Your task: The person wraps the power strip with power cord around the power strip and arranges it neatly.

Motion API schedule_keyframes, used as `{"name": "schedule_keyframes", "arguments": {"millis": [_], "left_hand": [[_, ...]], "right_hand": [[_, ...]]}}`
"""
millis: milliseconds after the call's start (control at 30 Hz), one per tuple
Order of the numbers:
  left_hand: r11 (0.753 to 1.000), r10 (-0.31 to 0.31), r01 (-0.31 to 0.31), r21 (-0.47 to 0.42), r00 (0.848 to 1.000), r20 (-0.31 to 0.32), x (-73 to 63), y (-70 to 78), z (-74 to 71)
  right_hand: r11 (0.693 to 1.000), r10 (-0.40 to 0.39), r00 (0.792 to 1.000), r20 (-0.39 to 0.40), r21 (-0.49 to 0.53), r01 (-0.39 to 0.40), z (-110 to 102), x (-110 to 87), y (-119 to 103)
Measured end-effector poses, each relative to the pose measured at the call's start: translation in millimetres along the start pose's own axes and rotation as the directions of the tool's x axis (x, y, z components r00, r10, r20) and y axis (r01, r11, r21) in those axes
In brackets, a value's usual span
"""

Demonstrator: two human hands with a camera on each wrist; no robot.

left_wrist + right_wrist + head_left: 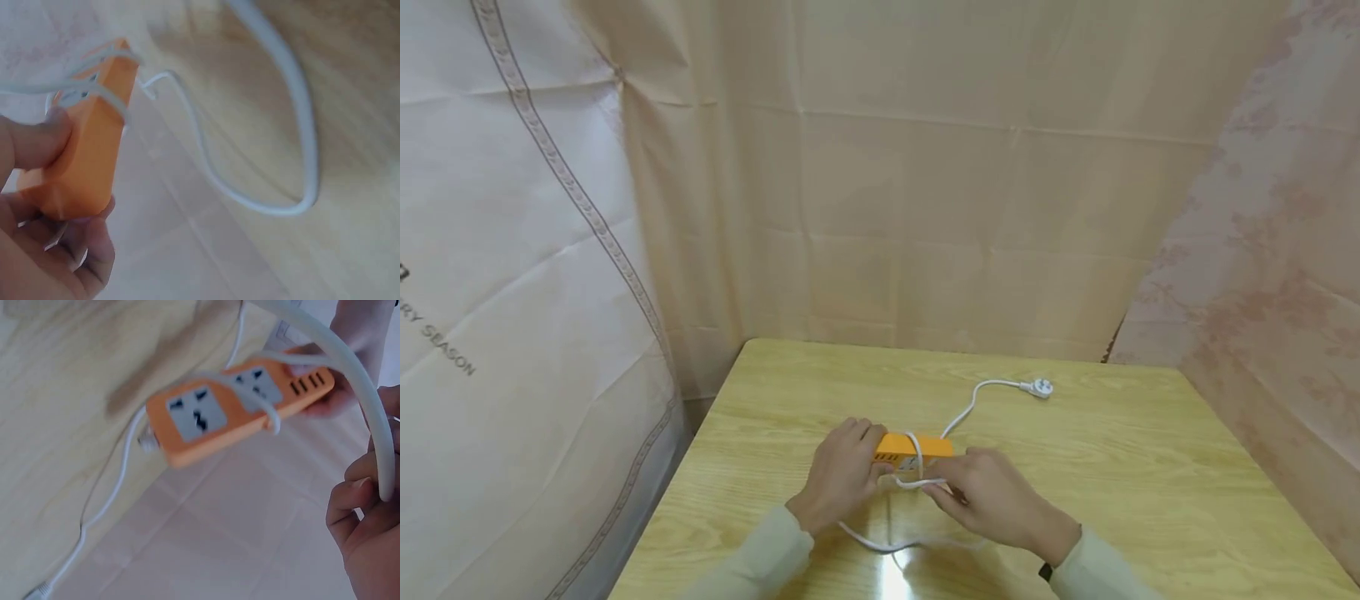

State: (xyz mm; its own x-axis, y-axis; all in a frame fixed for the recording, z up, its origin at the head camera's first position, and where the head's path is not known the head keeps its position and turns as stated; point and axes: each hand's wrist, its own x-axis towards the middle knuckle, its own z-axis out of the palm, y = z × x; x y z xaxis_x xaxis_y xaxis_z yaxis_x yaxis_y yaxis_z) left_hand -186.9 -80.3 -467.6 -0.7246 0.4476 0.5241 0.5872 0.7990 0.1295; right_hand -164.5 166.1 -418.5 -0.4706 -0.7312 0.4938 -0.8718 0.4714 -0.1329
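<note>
My left hand (842,471) grips one end of an orange power strip (934,447) above the table, thumb on one side and fingers round the other. A white cord (917,454) is looped across the strip's body. The right wrist view shows two white socket panels (199,419) and a row of dark slots beside my left hand. My right hand (1000,504) pinches a length of the cord (378,434), just right of the strip. In the left wrist view, the cord crosses the orange casing (94,159) near my left thumb.
The cord's far part runs back over the wooden table (820,383) to a white plug (1042,387). A slack stretch of cord (883,547) hangs low near the front. Beige cloth (925,208) stands behind, with pale sheets at both sides.
</note>
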Motion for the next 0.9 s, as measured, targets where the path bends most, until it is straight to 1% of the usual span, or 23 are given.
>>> {"name": "schedule_keyframes", "arguments": {"millis": [67,133,200,267,367,433,500,533,567,600,633,667,700,767,800,833,900], "left_hand": [[0.999,0.04,-0.039,-0.021,0.999,0.022,2.0,-0.4,-4.8],[0.995,0.08,-0.075,-0.069,0.995,0.061,4.9,-2.9,-11.7],[0.985,0.128,-0.112,-0.128,0.984,0.127,7.2,-7.1,-19.8],[0.971,0.174,-0.133,-0.198,0.963,0.205,8.8,-11.8,-29.3],[0.947,0.228,-0.134,-0.293,0.922,0.314,9.6,-17.8,-43.3],[0.93,0.259,-0.132,-0.343,0.898,0.356,10.1,-20.0,-51.1],[0.909,0.298,-0.141,-0.393,0.878,0.375,10.3,-20.7,-56.5],[0.891,0.321,-0.143,-0.431,0.869,0.377,10.4,-20.5,-58.0],[0.866,0.348,-0.142,-0.479,0.86,0.373,10.1,-19.9,-58.8],[0.833,0.374,-0.134,-0.537,0.851,0.369,9.6,-19.0,-58.8],[0.785,0.4,-0.107,-0.61,0.839,0.368,8.5,-18.0,-58.2],[0.725,0.429,-0.08,-0.684,0.829,0.358,7.2,-16.8,-56.8],[0.661,0.448,-0.038,-0.749,0.821,0.353,5.5,-15.5,-55.0],[0.525,0.461,0.077,-0.847,0.811,0.36,1.5,-12.7,-51.1],[0.46,0.46,0.139,-0.877,0.807,0.37,-0.4,-11.3,-49.2],[0.405,0.455,0.2,-0.892,0.802,0.386,-2.1,-10.2,-47.7],[0.313,0.448,0.308,-0.898,0.786,0.426,-4.8,-7.8,-44.5]], "right_hand": [[1.0,-0.002,1.0,-0.014,-0.002,0.002,-4.4,0.6,2.9],[1.0,-0.012,0.999,-0.04,-0.004,0.012,-8.3,1.1,6.1],[1.0,-0.02,0.998,-0.063,0.005,0.021,-11.3,1.6,9.0],[0.999,-0.032,0.996,-0.08,0.018,0.033,-12.9,2.1,11.0],[0.998,-0.052,0.994,-0.092,0.04,0.056,-12.7,2.3,12.9],[0.996,-0.067,0.993,-0.1,0.053,0.073,-11.6,2.1,14.0],[0.995,-0.073,0.992,-0.106,0.067,0.08,-10.1,1.7,15.6],[0.994,-0.072,0.992,-0.108,0.074,0.08,-9.4,1.4,16.4],[0.993,-0.067,0.992,-0.106,0.087,0.076,-8.9,1.2,17.3],[0.992,-0.057,0.993,-0.101,0.106,0.068,-8.4,1.0,18.2],[0.99,-0.047,0.994,-0.095,0.126,0.059,-7.7,0.8,18.8],[0.988,-0.039,0.995,-0.089,0.145,0.052,-7.0,0.7,19.4],[0.986,-0.035,0.996,-0.086,0.159,0.048,-6.5,0.8,20.0],[0.985,-0.042,0.995,-0.088,0.165,0.056,-5.4,2.4,21.4],[0.986,-0.052,0.994,-0.095,0.156,0.066,-4.8,3.5,22.3],[0.988,-0.059,0.993,-0.1,0.138,0.072,-4.2,4.7,23.1],[0.992,-0.077,0.99,-0.117,0.092,0.088,-2.8,6.6,24.9]]}}
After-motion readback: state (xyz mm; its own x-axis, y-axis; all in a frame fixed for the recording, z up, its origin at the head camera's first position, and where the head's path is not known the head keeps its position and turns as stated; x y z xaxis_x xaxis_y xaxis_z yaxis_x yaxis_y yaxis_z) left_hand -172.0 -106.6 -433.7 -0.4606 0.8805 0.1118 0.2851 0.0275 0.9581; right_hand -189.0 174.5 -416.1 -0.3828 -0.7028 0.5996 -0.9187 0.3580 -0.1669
